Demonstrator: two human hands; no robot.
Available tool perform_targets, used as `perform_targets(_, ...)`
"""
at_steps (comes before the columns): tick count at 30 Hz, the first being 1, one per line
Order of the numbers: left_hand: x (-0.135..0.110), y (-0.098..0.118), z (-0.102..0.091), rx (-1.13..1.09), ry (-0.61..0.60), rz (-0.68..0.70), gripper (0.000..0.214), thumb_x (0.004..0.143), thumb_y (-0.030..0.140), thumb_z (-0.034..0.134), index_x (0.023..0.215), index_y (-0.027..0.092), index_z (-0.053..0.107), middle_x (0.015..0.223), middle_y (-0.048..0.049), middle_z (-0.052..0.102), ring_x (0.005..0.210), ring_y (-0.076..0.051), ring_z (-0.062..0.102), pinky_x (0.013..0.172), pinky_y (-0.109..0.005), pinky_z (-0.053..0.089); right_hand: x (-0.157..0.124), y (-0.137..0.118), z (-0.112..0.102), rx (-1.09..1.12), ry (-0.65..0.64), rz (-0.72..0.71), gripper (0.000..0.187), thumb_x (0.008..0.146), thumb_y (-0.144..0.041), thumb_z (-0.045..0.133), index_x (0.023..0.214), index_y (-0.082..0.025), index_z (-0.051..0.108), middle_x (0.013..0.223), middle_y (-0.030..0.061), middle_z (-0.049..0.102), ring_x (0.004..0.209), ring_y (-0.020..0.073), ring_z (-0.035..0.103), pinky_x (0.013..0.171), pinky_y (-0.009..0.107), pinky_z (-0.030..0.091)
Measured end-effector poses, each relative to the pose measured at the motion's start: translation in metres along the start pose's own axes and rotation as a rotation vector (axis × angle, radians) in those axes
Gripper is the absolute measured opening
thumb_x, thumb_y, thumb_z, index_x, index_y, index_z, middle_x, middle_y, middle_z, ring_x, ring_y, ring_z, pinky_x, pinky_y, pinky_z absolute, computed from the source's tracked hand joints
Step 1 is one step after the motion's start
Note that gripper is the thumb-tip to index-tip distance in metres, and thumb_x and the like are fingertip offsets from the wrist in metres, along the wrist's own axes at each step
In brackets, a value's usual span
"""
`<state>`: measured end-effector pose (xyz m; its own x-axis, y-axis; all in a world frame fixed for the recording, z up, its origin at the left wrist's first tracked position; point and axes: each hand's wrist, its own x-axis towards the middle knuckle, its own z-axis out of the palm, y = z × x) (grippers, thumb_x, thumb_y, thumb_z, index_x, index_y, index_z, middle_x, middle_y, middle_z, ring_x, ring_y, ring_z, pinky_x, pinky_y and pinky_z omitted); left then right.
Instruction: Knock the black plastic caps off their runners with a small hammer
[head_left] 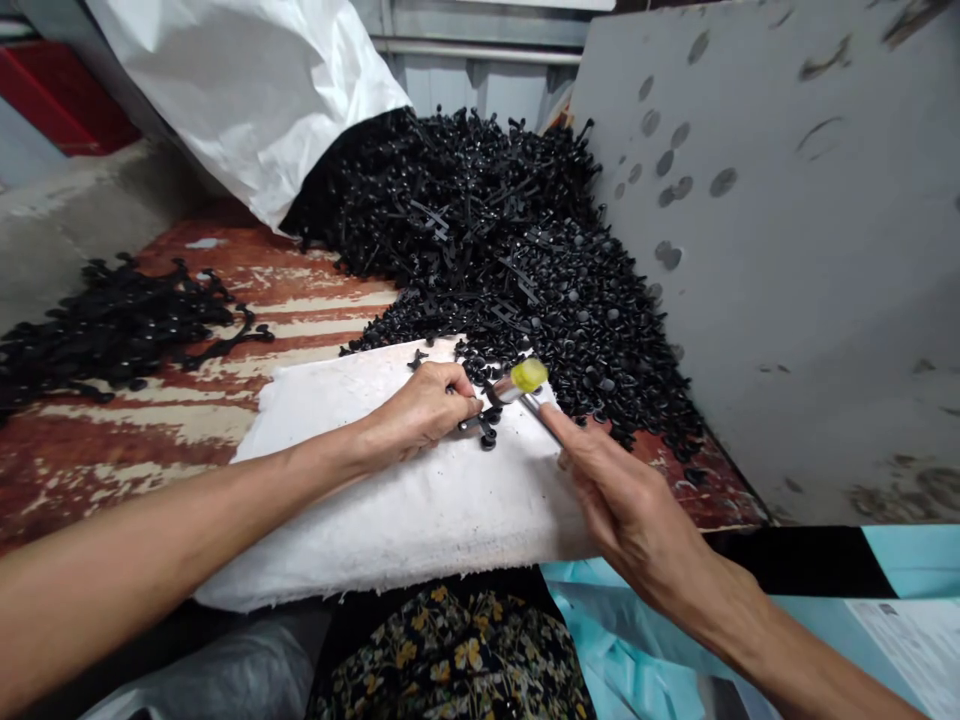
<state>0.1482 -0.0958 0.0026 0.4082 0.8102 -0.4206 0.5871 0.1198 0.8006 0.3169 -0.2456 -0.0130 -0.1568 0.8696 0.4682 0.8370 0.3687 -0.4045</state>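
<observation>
From where I watched, the left hand (431,408) pinched a black part (474,422), its length running rightward. Just beyond, the right hand (619,480) gripped a hammer (529,376).

Black strip (472,423), apparently rubber, beside yellow-tipped hammer (527,377).

Bare forearms (225,530), pretty loud floral garment (450,660)
Left hand (424,410) and right hand (619,485) are bare too, and the garment's near-black, covered in yellow-orange flowers with smaller pale, greyish leafy bits mixed in.
</observation>
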Motion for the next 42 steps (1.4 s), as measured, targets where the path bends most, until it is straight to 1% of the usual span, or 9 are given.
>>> perform_targets(4, 0.001, -0.001, -0.001, -0.016, -0.016, -0.001, 0.008, 0.078, 0.019, 0.061, 0.076, 0.019, 0.053, 0.051, 0.0029, 0.057, 0.028, -0.004, 0.029, 0.029, -0.019, 0.018, -0.001, -0.005, -0.001, 0.002, 0.177, -0.01, 0.072, 0.089, 0.0, 0.044, 0.153, -0.027, 0.027, 0.119, 0.0109, 0.065, 0.088, 0.0194, 0.067, 0.08, 0.035, 0.057)
perform_targets(8, -0.001, 0.003, -0.002, 0.037, 0.006, -0.028, 0.008, 0.078, 0.019, 0.06, 0.075, 0.019, 0.053, 0.052, 0.0027, 0.057, 0.027, -0.004, 0.029, 0.029, -0.019, 0.017, 0.0, -0.003, -0.002, -0.043, -0.022, -0.009, 0.066, 0.09, -0.002, 0.04, 0.152, -0.022, 0.03, 0.098, 0.0104, 0.069, 0.07, 0.0184, 0.067, 0.063, 0.032, 0.06)
perform_targets(13, -0.003, 0.005, -0.005, 0.089, -0.031, -0.044, 0.007, 0.079, 0.021, 0.059, 0.078, 0.02, 0.053, 0.044, 0.0056, 0.049, 0.026, -0.005, 0.029, 0.029, -0.019, 0.016, 0.0, -0.01, -0.007, 0.001, 0.188, -0.016, 0.073, 0.089, 0.0, 0.044, 0.153, -0.03, 0.026, 0.133, 0.01, 0.061, 0.104, 0.0219, 0.065, 0.093, 0.04, 0.054)
perform_targets(19, 0.002, -0.001, -0.003, 0.055, -0.015, -0.044, 0.008, 0.078, 0.022, 0.06, 0.08, 0.02, 0.053, 0.054, 0.0034, 0.057, 0.027, -0.004, 0.03, 0.029, -0.019, 0.017, -0.001, -0.006, 0.0, -0.026, -0.061, 0.012, 0.064, 0.091, -0.004, 0.04, 0.152, -0.022, 0.032, 0.108, 0.0116, 0.07, 0.079, 0.0198, 0.069, 0.068, 0.034, 0.061)
perform_targets(24, 0.002, -0.005, -0.002, 0.021, -0.051, -0.043, 0.011, 0.079, 0.024, 0.061, 0.079, 0.021, 0.05, 0.052, 0.0045, 0.055, 0.027, -0.004, 0.03, 0.03, -0.019, 0.015, 0.001, -0.003, -0.001, -0.001, 0.152, 0.048, 0.063, 0.091, -0.004, 0.043, 0.151, -0.022, 0.034, 0.121, 0.0129, 0.066, 0.091, 0.0207, 0.068, 0.083, 0.037, 0.057)
perform_targets(28, 0.003, -0.009, -0.002, -0.018, -0.034, -0.014, 0.011, 0.079, 0.025, 0.06, 0.079, 0.021, 0.05, 0.049, 0.0052, 0.052, 0.026, -0.005, 0.028, 0.031, -0.019, 0.015, 0.0, -0.002, -0.002, -0.026, -0.08, 0.076, 0.053, 0.092, -0.007, 0.038, 0.144, -0.016, 0.046, 0.096, 0.0119, 0.07, 0.078, 0.0206, 0.069, 0.067, 0.034, 0.06)
perform_targets(33, -0.001, -0.006, -0.002, -0.015, -0.041, -0.009, 0.008, 0.077, 0.019, 0.06, 0.079, 0.02, 0.053, 0.054, 0.003, 0.056, 0.029, -0.004, 0.031, 0.032, -0.019, 0.017, -0.009, -0.017, -0.005, 0.068, 0.126, 0.035, 0.069, 0.09, -0.001, 0.044, 0.152, -0.028, 0.029, 0.101, 0.0077, 0.068, 0.078, 0.0156, 0.067, 0.075, 0.029, 0.058)
perform_targets(36, -0.006, -0.003, -0.002, -0.003, -0.029, 0.0, 0.007, 0.079, 0.019, 0.059, 0.077, 0.02, 0.052, 0.048, 0.0057, 0.049, 0.029, -0.004, 0.03, 0.033, -0.019, 0.017, -0.013, -0.021, -0.005, 0.018, -0.026, 0.024, 0.062, 0.089, -0.003, 0.04, 0.148, -0.023, 0.039, 0.088, 0.0071, 0.068, 0.067, 0.0162, 0.066, 0.06, 0.027, 0.058)
perform_targets(42, -0.013, -0.006, -0.012, -0.17, -0.145, 0.044, 0.003, 0.081, 0.018, 0.053, 0.082, 0.02, 0.052, 0.05, 0.0079, 0.044, 0.032, -0.004, 0.028, 0.035, -0.019, 0.019, -0.016, -0.019, -0.011, 0.27, 0.143, 0.366, 0.043, 0.094, -0.021, 0.047, 0.137, -0.026, 0.053, 0.085, 0.0041, 0.068, 0.062, 0.0149, 0.063, 0.055, 0.025, 0.055)
